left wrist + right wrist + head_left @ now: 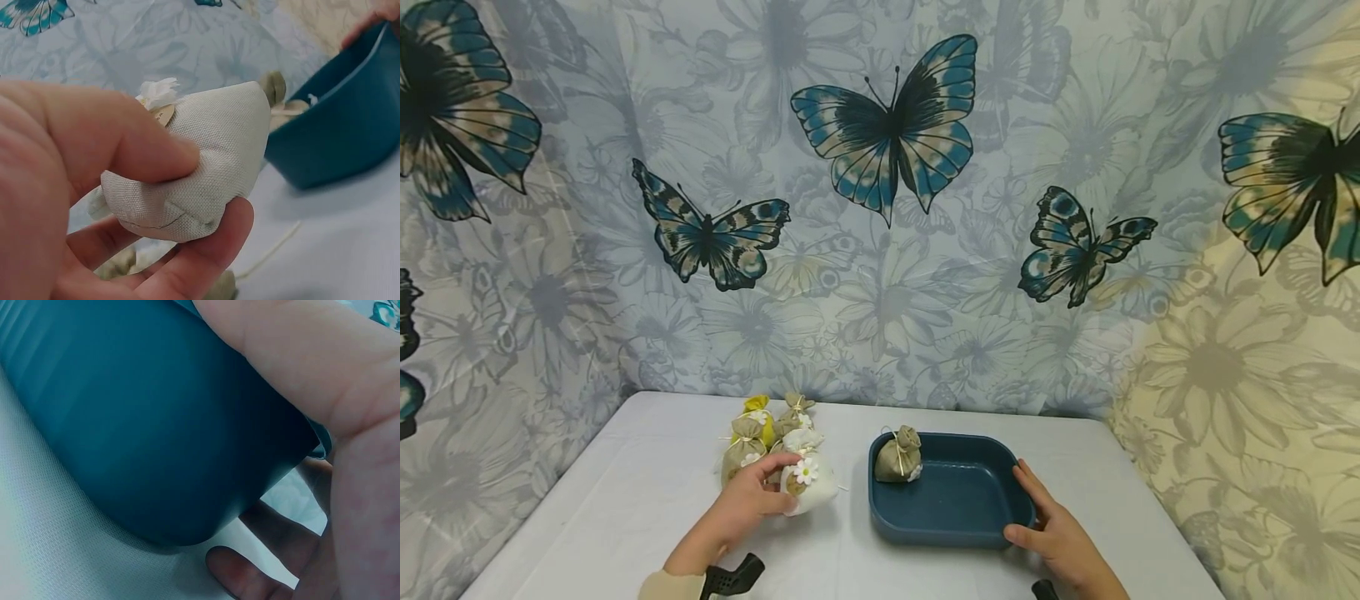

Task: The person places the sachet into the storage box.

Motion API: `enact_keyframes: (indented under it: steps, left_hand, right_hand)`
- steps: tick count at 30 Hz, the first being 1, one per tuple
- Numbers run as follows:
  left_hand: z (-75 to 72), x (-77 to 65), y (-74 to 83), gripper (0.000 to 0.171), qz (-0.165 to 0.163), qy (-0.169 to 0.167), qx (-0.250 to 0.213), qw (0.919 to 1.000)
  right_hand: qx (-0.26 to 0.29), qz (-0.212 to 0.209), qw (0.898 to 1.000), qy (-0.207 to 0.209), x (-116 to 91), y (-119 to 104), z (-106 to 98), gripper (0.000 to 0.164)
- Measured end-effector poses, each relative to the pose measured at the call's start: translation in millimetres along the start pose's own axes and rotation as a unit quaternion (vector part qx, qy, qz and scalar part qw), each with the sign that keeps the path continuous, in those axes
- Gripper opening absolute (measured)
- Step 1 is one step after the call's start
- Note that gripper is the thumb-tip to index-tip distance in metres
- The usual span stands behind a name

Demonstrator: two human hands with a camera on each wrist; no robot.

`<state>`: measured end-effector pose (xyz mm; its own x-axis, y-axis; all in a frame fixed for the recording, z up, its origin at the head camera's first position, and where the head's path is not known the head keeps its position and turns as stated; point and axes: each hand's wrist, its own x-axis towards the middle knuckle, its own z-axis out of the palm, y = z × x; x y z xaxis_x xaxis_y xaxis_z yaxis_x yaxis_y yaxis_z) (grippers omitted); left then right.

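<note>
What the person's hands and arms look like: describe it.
The left hand is bare, with a beige sleeve below it and an angular black piece by the wrist. The right hand is also bare; a small black tip shows near its wrist, and no sleeve is in view there.

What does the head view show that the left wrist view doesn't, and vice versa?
Only the head view shows the cream sleeve and the floor of the blue basin.
Only the left wrist view shows a seam on the white drawstring pouch.
Both show that pouch in the left hand and the right hand at the basin.
</note>
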<state>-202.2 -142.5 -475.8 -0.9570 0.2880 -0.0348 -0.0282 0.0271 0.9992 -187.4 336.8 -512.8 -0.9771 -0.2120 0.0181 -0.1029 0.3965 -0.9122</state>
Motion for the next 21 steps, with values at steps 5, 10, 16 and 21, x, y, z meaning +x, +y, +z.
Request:
enact_keyframes:
  steps: [5,10,16,21]
  left_hand:
    - [13.4,5.9,13.9,0.061,0.023,-0.021,-0.010,0.9995]
    - [27.1,13.9,22.1,0.059,0.032,-0.042,-0.027,0.9982]
    - [42.3,23.7,28.5,0.057,0.047,-0.041,0.001,0.9981]
    - [53.9,31.1,30.4,0.053,0.066,-0.042,0.033,0.9963]
  right_hand:
    - [-0.002,-0.010,1.000,0.002,1.7,3.0,0.2,0.083]
    - [-0.002,-0.018,1.000,0.001,2.6,4.4,0.0,0.083]
    - [-0.006,-0.020,1.000,0.002,2.5,4.6,0.0,0.084]
    - [-0.014,-0.019,1.000,0.003,2.6,4.4,0.0,0.084]
